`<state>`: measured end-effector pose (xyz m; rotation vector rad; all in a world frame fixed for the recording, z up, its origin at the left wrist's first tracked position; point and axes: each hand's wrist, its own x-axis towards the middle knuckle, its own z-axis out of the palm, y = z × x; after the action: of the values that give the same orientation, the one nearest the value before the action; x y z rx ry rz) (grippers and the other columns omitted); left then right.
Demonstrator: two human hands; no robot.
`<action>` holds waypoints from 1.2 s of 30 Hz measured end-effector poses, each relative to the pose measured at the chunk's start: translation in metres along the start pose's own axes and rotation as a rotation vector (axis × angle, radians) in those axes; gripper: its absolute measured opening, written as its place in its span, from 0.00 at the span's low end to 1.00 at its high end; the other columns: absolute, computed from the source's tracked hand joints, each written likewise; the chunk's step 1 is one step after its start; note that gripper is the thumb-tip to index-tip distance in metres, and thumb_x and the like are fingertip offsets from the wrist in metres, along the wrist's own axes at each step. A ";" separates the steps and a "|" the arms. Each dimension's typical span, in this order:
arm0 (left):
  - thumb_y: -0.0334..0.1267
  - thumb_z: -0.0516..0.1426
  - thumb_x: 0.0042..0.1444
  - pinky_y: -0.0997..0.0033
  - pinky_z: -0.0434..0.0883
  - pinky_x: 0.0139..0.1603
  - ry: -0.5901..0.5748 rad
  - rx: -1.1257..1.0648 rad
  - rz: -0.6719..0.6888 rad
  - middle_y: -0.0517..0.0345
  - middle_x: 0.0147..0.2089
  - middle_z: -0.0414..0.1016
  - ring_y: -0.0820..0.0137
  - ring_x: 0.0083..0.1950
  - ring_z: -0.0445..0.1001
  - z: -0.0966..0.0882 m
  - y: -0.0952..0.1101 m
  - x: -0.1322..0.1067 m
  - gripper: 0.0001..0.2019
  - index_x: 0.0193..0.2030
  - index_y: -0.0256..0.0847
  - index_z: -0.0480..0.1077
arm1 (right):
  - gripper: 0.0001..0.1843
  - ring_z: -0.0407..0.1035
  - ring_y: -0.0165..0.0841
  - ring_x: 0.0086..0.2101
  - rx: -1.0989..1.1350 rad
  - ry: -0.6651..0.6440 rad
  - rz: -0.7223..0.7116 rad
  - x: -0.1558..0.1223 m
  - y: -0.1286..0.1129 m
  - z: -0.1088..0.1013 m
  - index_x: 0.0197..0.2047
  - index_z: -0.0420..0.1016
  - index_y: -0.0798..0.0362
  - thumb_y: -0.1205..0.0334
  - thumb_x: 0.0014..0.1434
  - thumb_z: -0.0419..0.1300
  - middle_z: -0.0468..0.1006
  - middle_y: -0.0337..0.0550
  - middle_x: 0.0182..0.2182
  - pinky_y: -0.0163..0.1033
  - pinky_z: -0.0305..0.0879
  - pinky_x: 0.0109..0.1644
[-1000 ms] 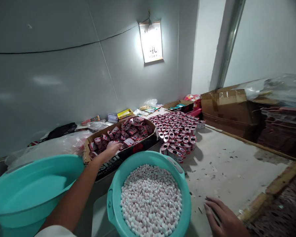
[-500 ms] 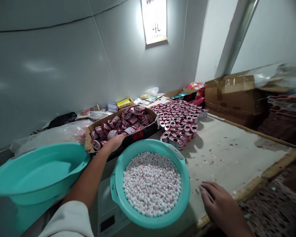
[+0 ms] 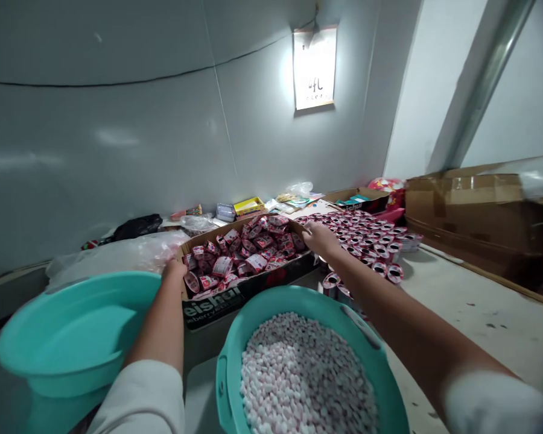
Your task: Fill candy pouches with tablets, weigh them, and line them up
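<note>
A shallow cardboard box (image 3: 235, 296) full of red and white packets (image 3: 247, 250) stands on the table ahead of me. My left hand (image 3: 174, 269) grips the box's left end, fingers curled over the rim. My right hand (image 3: 319, 237) is closed on the box's right end, next to a block of small red and white tins (image 3: 366, 238). Right below me sits a teal basin (image 3: 298, 301) heaped with small pink and white candies (image 3: 305, 380).
An empty teal basin (image 3: 72, 328) stands at the left. Clear plastic bags (image 3: 117, 253) lie behind it. Large brown cartons (image 3: 479, 208) line the right side. Small boxes and clutter (image 3: 248, 206) lie along the grey wall, under a lit sign (image 3: 314, 67).
My right hand has left the table at the lower right and reached to the box's right end. My left hand has slid from the packets to the box's left end.
</note>
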<state>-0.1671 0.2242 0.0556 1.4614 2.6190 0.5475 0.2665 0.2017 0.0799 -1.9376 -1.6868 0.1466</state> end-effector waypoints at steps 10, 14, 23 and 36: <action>0.45 0.58 0.64 0.56 0.75 0.52 -0.021 0.017 -0.093 0.49 0.53 0.74 0.63 0.52 0.75 0.005 -0.006 -0.014 0.17 0.54 0.37 0.70 | 0.18 0.72 0.37 0.47 -0.123 -0.115 0.197 0.050 0.008 0.055 0.52 0.73 0.57 0.52 0.67 0.59 0.76 0.49 0.49 0.49 0.72 0.52; 0.45 0.58 0.65 0.56 0.75 0.52 0.066 -0.017 -0.057 0.49 0.54 0.73 0.63 0.52 0.75 0.001 -0.014 -0.036 0.17 0.55 0.37 0.70 | 0.18 0.73 0.36 0.44 -0.123 -0.076 0.140 0.035 0.018 0.053 0.50 0.74 0.57 0.51 0.67 0.59 0.77 0.48 0.45 0.47 0.71 0.49; 0.44 0.49 0.69 0.57 0.73 0.50 0.202 -0.042 -0.030 0.48 0.47 0.77 0.63 0.47 0.77 -0.010 -0.020 -0.083 0.16 0.54 0.36 0.70 | 0.24 0.74 0.42 0.41 -0.037 0.097 0.119 -0.004 0.041 0.048 0.57 0.76 0.56 0.68 0.59 0.52 0.81 0.55 0.43 0.39 0.59 0.37; 0.38 0.42 0.66 0.58 0.69 0.40 0.304 -0.070 -0.022 0.36 0.46 0.79 0.48 0.45 0.78 -0.006 -0.021 -0.098 0.20 0.55 0.38 0.70 | 0.27 0.72 0.42 0.40 0.038 0.184 0.130 -0.020 0.049 0.049 0.60 0.75 0.51 0.64 0.61 0.49 0.81 0.52 0.42 0.39 0.57 0.38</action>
<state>-0.1325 0.1308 0.0445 1.4258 2.8000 0.9144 0.2843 0.1968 0.0104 -1.9678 -1.4311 0.0463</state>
